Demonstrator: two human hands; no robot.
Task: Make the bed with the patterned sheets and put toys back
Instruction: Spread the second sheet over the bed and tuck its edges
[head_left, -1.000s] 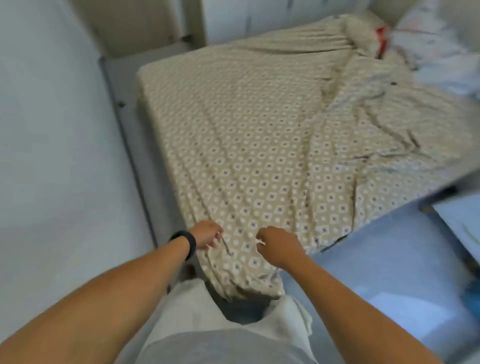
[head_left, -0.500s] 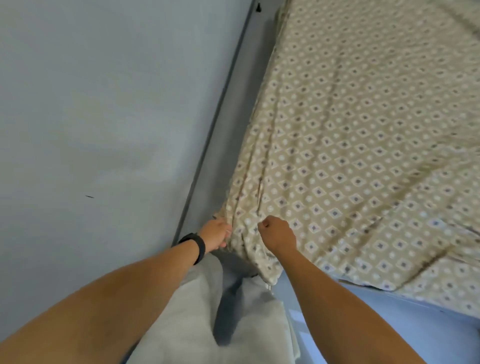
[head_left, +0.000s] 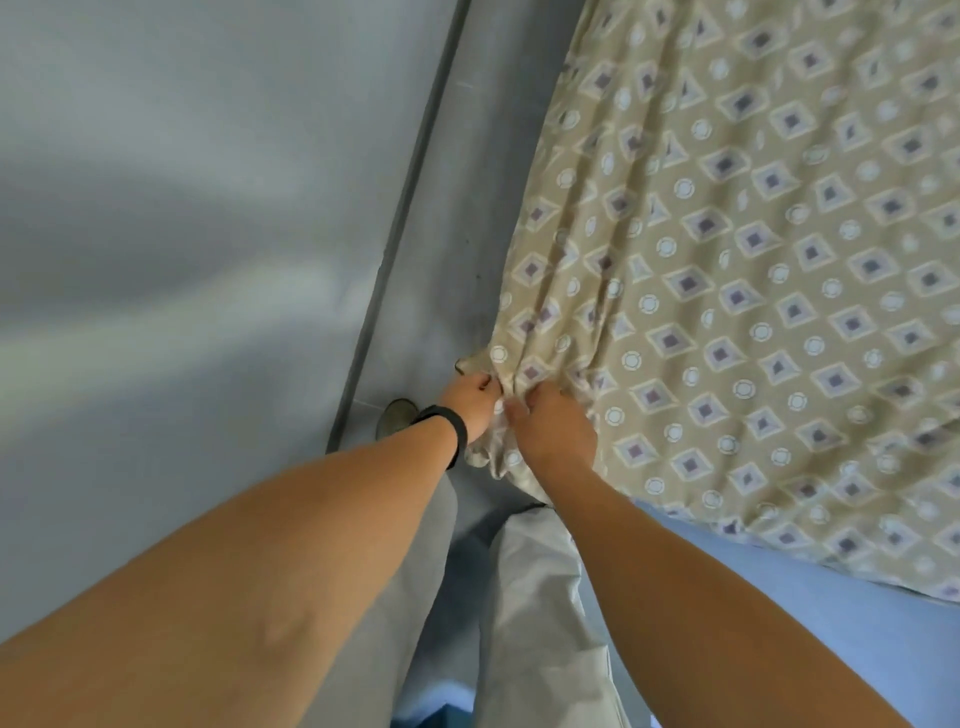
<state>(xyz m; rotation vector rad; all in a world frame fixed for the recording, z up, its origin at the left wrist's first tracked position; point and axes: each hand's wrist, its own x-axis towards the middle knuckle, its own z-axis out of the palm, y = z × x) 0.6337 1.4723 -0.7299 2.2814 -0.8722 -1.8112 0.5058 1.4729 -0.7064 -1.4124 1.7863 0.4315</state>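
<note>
Now, sheet (head_left: 753, 270): spread over bed, corner bunched by wall.
Left hand (head_left: 470, 400): fingers pinch corner folds.
Right hand (head_left: 553, 431): fingers curled, gripping same bunch, likely to pull it taut.

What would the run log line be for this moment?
step: bed making | left hand: grips patterned sheet corner | right hand: grips same corner | toys: not in view

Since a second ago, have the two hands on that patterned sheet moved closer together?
Yes. The left hand and right hand now nearly touch, bunching the patterned sheet at its corner beside the grey wall strip; earlier a gap separated them.
</note>
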